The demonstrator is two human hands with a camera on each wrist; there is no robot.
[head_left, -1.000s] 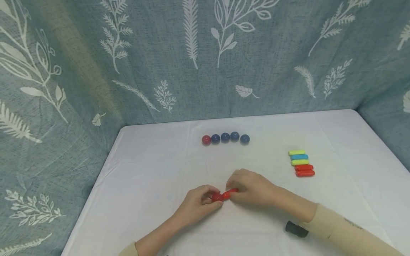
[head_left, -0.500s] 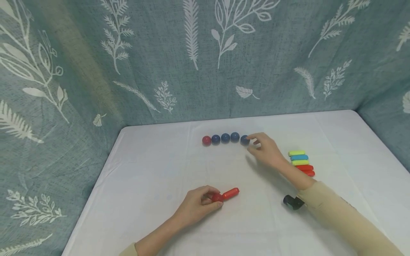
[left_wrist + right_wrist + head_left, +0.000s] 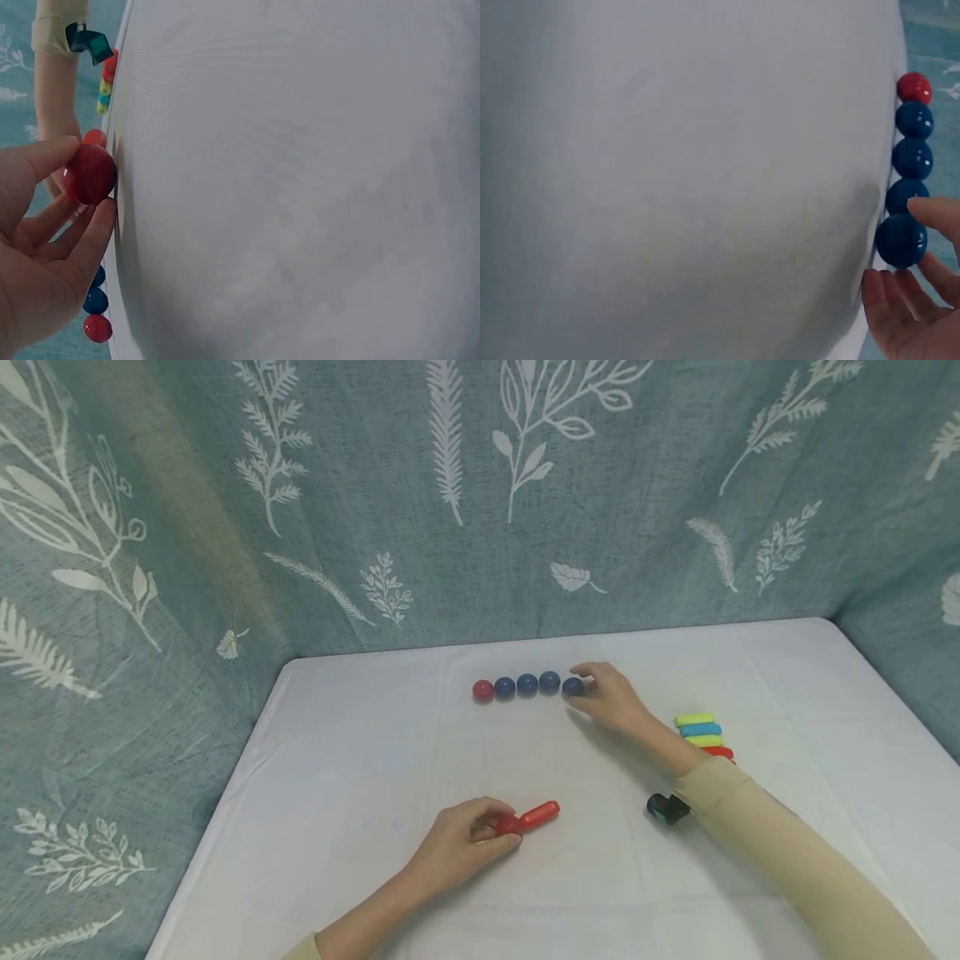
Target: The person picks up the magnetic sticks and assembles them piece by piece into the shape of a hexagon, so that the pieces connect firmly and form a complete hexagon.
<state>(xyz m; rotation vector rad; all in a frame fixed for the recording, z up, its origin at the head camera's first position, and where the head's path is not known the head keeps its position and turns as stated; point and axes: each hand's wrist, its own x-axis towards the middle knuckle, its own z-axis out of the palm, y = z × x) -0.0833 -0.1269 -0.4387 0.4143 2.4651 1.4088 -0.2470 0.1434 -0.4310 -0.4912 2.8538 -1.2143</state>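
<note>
My left hand [image 3: 459,843] holds a glossy red ball [image 3: 90,174] between thumb and fingers, low at the middle front of the white table. A short red stick [image 3: 540,814] lies tilted on the cloth, its near end right at that ball. Farther back, my right hand [image 3: 611,697] has thumb and fingers around a dark blue ball [image 3: 901,240], the rightmost of a row. In the right wrist view the thumb overlaps the neighbouring blue ball [image 3: 907,193], and the other fingertips are close at the gripped ball's far side.
Leftward the row continues with more blue balls [image 3: 516,686] and a red ball [image 3: 483,691] at its end. A stack of yellow, blue and red sticks [image 3: 701,730] lies at the right, partly hidden by the right forearm. A black device [image 3: 666,810] hangs at the right cuff.
My right hand has left the red stick, moved back and to the right, and its fingers have come around the end blue ball. My left hand stays on the red ball.
</note>
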